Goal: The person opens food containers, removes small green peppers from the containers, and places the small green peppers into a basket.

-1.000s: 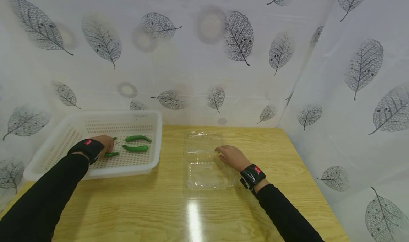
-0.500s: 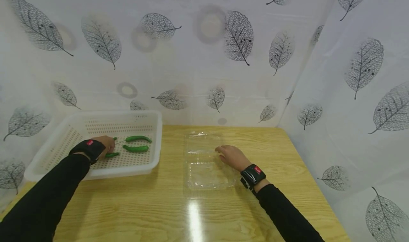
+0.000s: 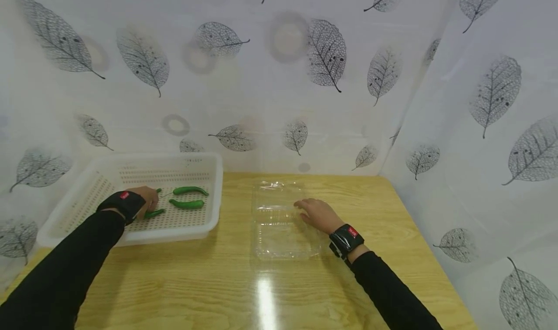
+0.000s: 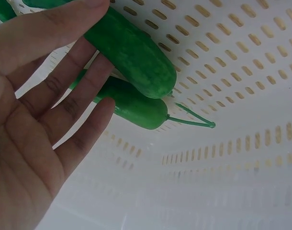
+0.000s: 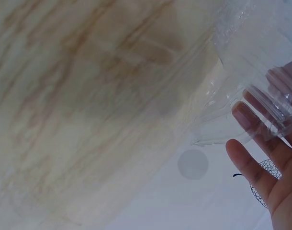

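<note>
In the white basket (image 3: 174,233) at the left, my left hand (image 3: 146,199) reaches down among green chili peppers. The left wrist view shows one pepper (image 4: 136,57) between its thumb and fingers, and a second pepper (image 4: 136,108) lies just below it. Two more peppers, one farther back (image 3: 190,190) and one nearer (image 3: 186,204), lie to the right of this hand on the basket floor. My right hand (image 3: 320,215) rests at the right side of a clear plastic container (image 3: 279,240), its fingers nearly straight; part of them shows through the plastic (image 5: 261,96).
Both things stand on a wood-grain table (image 3: 183,281), the container right of the basket. Behind and at the right hangs a white sheet (image 3: 270,87) printed with leaves. The basket's walls are slotted and rise around the left hand.
The head view has tilted up slightly. Both hands stay nearly where they were, the left among the peppers and the right at the container.
</note>
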`<state>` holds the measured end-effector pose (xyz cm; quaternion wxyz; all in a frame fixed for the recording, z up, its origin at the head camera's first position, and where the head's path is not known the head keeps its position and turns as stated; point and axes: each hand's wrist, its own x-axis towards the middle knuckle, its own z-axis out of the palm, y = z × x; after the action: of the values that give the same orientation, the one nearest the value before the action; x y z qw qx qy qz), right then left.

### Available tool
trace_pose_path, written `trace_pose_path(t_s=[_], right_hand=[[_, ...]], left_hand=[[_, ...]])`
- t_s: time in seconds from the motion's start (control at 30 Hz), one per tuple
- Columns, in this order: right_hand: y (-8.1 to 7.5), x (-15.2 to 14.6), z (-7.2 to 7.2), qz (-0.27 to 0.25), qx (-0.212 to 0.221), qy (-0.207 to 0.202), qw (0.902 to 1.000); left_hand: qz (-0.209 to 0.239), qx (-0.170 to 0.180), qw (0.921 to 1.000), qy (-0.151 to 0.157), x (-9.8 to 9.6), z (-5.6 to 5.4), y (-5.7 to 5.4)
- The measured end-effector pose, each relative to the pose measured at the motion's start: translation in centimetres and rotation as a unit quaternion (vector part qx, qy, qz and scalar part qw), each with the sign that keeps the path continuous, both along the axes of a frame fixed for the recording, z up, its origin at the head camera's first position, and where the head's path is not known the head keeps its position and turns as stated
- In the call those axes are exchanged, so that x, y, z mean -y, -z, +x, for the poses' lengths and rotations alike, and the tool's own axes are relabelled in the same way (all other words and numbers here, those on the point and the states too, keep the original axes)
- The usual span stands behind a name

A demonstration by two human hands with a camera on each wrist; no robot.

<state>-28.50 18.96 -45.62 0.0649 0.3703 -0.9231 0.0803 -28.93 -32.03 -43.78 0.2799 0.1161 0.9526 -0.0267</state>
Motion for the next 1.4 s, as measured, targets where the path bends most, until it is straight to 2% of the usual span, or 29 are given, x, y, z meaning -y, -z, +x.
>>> trace_pose_path(t_s=[0.17, 0.33, 0.6, 0.7, 0.87, 0.97, 1.2, 1.4], right_hand=[[-0.1, -0.1, 0.0, 0.007, -0.006, 0.002, 1.0000], [-0.3, -0.1, 0.1, 0.012, -0.016, 0.002, 0.9998], [-0.3, -0.3, 0.0, 0.005, -0.023, -0.002, 0.9997], [-0.2, -0.5, 0.0, 0.000, -0.027, -0.002, 0.9996], [0.0, -1.0, 0.1, -0.013, -0.043, -0.009, 0.9989], [0.1, -1.4, 0.1, -0.022, -0.059, -0.012, 0.9979], [-0.3, -1.7, 0.4, -0.050, -0.096, -0.015, 0.9940], [-0.4, -1.7, 0.6, -0.047, -0.103, -0.003, 0.9936]], left_hand=[[-0.013, -0.009, 0.9999, 0.000, -0.1, 0.1, 0.0], [-0.008, -0.016, 0.9998, 0.002, 0.0, 0.2, -0.2], [-0.049, 0.006, 0.9988, -0.002, 0.1, -0.6, -0.3], [-0.035, 0.005, 0.9993, -0.008, 0.3, -0.7, -0.8], [0.032, -0.022, 0.9988, -0.029, 0.6, 0.1, -2.5], [0.053, -0.047, 0.9970, -0.032, 0.4, 0.6, -3.7], [0.068, -0.146, 0.9869, -0.009, -1.8, 2.2, -6.6], [0.078, -0.213, 0.9739, -0.010, -3.4, 3.8, -7.7]])
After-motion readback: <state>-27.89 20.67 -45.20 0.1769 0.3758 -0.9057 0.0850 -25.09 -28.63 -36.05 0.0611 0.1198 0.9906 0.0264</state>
